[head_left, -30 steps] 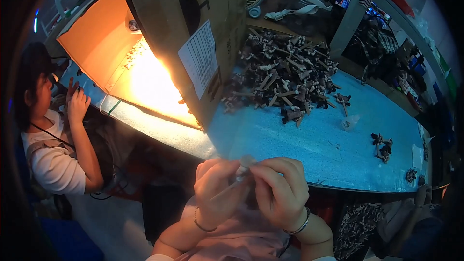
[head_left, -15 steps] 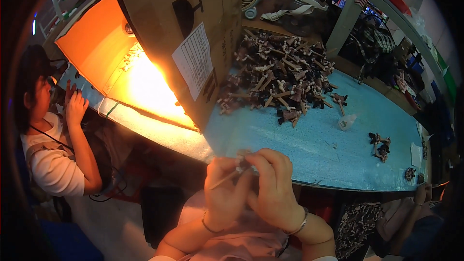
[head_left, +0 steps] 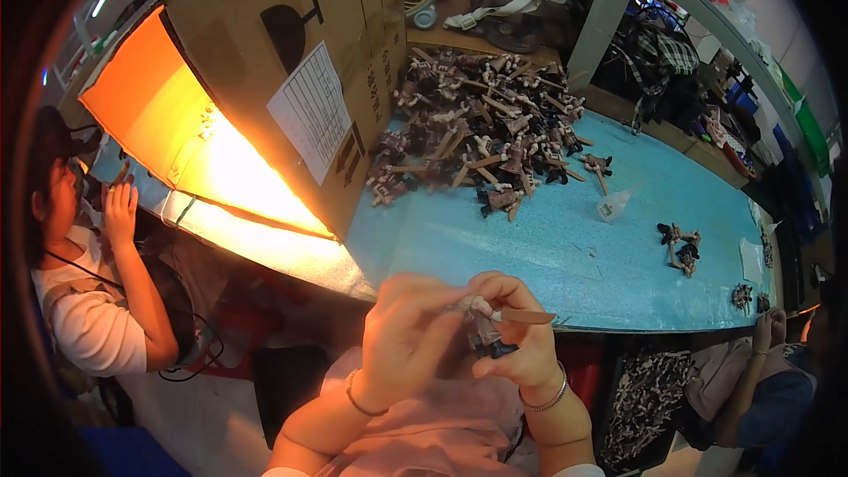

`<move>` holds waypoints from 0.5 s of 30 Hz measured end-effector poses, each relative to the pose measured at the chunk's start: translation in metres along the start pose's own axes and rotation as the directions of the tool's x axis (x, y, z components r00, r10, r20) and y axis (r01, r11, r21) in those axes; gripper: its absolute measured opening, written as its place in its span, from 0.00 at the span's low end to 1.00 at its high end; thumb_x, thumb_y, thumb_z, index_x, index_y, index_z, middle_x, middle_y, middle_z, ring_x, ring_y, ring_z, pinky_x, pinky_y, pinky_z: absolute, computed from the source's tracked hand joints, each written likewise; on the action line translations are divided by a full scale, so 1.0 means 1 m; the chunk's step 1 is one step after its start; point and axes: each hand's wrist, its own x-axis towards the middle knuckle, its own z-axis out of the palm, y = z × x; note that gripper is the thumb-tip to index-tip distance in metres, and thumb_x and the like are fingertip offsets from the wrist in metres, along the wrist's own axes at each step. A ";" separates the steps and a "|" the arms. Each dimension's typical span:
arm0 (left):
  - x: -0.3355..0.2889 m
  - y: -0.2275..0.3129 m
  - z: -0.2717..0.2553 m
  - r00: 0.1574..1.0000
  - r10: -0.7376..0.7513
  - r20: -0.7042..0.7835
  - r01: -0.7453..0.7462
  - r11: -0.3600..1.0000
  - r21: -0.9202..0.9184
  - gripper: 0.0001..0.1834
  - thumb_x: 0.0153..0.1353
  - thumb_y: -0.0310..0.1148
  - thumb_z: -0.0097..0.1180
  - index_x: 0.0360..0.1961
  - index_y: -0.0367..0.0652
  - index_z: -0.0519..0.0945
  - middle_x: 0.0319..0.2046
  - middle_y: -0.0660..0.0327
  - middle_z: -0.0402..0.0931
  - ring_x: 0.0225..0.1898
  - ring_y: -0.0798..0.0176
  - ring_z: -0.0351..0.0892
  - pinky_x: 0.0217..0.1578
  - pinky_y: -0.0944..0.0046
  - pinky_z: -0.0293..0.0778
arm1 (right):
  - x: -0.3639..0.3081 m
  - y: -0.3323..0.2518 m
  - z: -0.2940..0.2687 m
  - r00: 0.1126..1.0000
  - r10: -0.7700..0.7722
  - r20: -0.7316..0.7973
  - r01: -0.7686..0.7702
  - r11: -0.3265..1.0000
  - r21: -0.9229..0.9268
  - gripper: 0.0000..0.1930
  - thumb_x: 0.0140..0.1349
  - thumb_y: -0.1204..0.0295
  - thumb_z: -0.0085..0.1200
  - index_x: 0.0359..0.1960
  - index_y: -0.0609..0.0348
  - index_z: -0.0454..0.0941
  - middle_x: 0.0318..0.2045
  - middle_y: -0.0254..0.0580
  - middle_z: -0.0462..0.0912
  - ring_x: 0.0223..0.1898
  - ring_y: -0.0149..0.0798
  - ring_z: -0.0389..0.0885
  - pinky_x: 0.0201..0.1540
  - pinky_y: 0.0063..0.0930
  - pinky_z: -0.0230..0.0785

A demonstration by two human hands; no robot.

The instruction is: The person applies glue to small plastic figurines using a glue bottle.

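Blue bench [head_left: 565, 265] is running across the view beyond both hands, and I am looking down on it from above. Both hands are working close together just short of its near edge, over the lap. My left hand [head_left: 402, 336] is curling shut around the back of a small figure [head_left: 481, 331], thumb and fingers pinching it. My right hand [head_left: 517, 336] is closing on the same figure from the other side, fingertips gripping it near a thin tan stick [head_left: 521, 316] that is pointing out to the right of the knuckles. Which hand is holding the stick itself I cannot tell; the fingers are hiding the joint.

Straight ahead of the hands, well apart, a pile [head_left: 486, 137] of like figures with sticks is lying on the bench. Ahead and to the left a cardboard box [head_left: 283, 79] is standing tilted, with bright orange light spilling beneath it. Ahead and to the right a few loose figures [head_left: 678, 243] are lying apart from the pile.

My judgement: the work in hand is fine fitting on the figure. To do it well I am advising a steady left-hand pinch, small right-hand movements, the stick kept in line, and the piece held over the lap.

A person in a white sleeve [head_left: 88, 336] is sitting far left; another person's hands [head_left: 768, 331] are showing far right.
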 end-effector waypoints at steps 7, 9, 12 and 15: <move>-0.017 0.004 0.014 0.987 0.037 -0.157 -0.033 0.999 0.026 0.10 0.59 0.26 0.52 0.41 0.34 0.77 0.30 0.59 0.69 0.31 0.67 0.67 0.33 0.72 0.65 | -0.007 -0.006 0.007 0.998 0.044 -0.038 -0.046 0.997 -0.061 0.35 0.38 0.79 0.70 0.50 0.62 0.64 0.48 0.39 0.62 0.54 0.35 0.62 0.58 0.31 0.56; -0.016 0.006 0.017 0.990 0.040 -0.137 -0.033 0.998 0.050 0.13 0.56 0.26 0.54 0.43 0.34 0.77 0.30 0.58 0.70 0.30 0.64 0.68 0.33 0.69 0.66 | -0.008 -0.007 0.002 0.997 0.040 -0.060 -0.046 0.993 -0.105 0.34 0.39 0.79 0.69 0.50 0.62 0.64 0.48 0.39 0.62 0.54 0.34 0.62 0.58 0.31 0.57; -0.017 0.012 0.014 0.994 0.051 -0.093 -0.039 0.991 0.130 0.26 0.57 0.45 0.54 0.47 0.32 0.74 0.30 0.54 0.69 0.32 0.60 0.68 0.34 0.66 0.67 | -0.009 -0.002 0.003 0.995 0.017 -0.097 -0.028 0.993 -0.116 0.33 0.41 0.79 0.68 0.50 0.63 0.63 0.49 0.39 0.63 0.55 0.33 0.62 0.58 0.31 0.58; -0.016 0.015 0.016 0.996 0.045 -0.075 -0.034 0.989 0.141 0.34 0.58 0.56 0.49 0.48 0.31 0.73 0.32 0.54 0.67 0.33 0.61 0.68 0.34 0.66 0.68 | -0.007 -0.008 0.007 0.992 0.032 -0.121 -0.041 0.996 -0.078 0.32 0.42 0.79 0.67 0.50 0.63 0.63 0.48 0.38 0.64 0.55 0.33 0.62 0.58 0.30 0.58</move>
